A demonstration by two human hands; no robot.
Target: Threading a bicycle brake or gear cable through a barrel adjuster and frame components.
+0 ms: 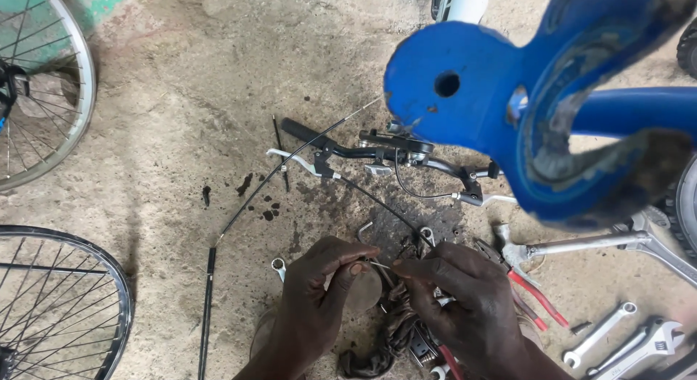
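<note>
My left hand (pixel 319 285) and my right hand (pixel 465 300) meet low in the middle of the head view, fingertips pinched together on a thin metal wire or cable end (pixel 380 264). Under the hands lies a dirty pile of small metal parts and a rag (pixel 392 329). Beyond them a bicycle handlebar (pixel 377 153) with black grips and silver brake levers rests on the ground. A black cable (pixel 290 171) runs from it toward the lower left. A blurred blue bicycle frame (pixel 523 111) hangs close to the camera at the upper right.
Two spoked wheels lie at the left, one at top (pixel 43 97), one at bottom (pixel 58 307). Red-handled pliers (pixel 534 296), a large adjustable wrench (pixel 610 243) and several spanners (pixel 617 336) lie at the right on the dusty, oil-stained concrete floor (pixel 189 97).
</note>
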